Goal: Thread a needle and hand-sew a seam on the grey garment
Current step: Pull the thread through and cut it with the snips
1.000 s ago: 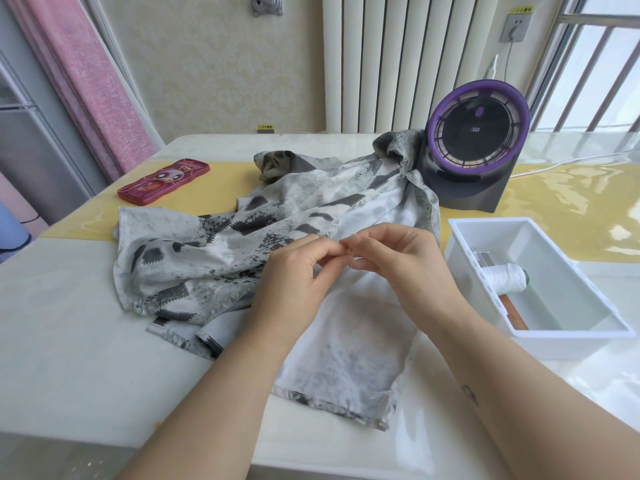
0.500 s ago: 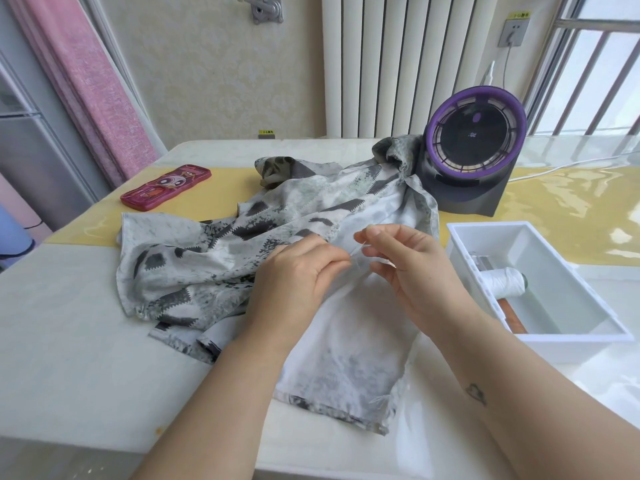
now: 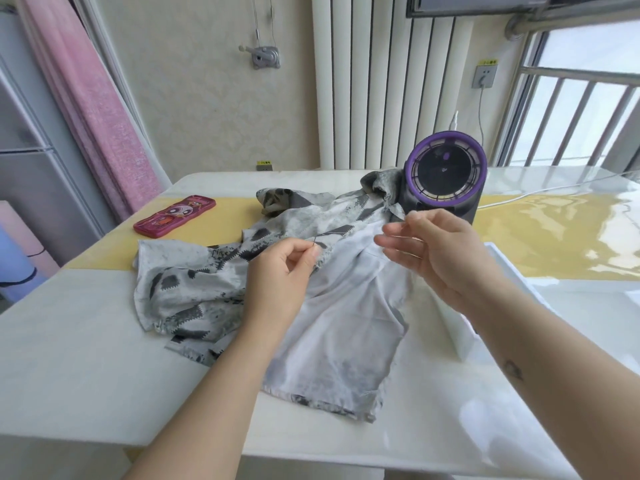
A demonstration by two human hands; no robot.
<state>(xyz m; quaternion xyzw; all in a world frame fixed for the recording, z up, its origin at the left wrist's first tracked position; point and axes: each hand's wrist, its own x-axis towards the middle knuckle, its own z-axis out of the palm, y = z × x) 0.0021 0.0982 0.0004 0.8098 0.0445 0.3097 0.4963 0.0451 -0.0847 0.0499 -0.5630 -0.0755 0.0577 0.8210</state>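
Table point(image 3: 86, 358): needle point(image 3: 314, 241) btwn left fingers point(image 3: 311, 252)

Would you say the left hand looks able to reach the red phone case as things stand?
Probably yes: the red phone case lies in the open on the left hand's side, nothing between, though its fingers pinch a needle.

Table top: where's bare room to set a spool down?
Free: the white table in front and left of the grey garment, and the yellow strip between the red phone case and the garment. Crowded: right side, around the fan, white bin and right hand.
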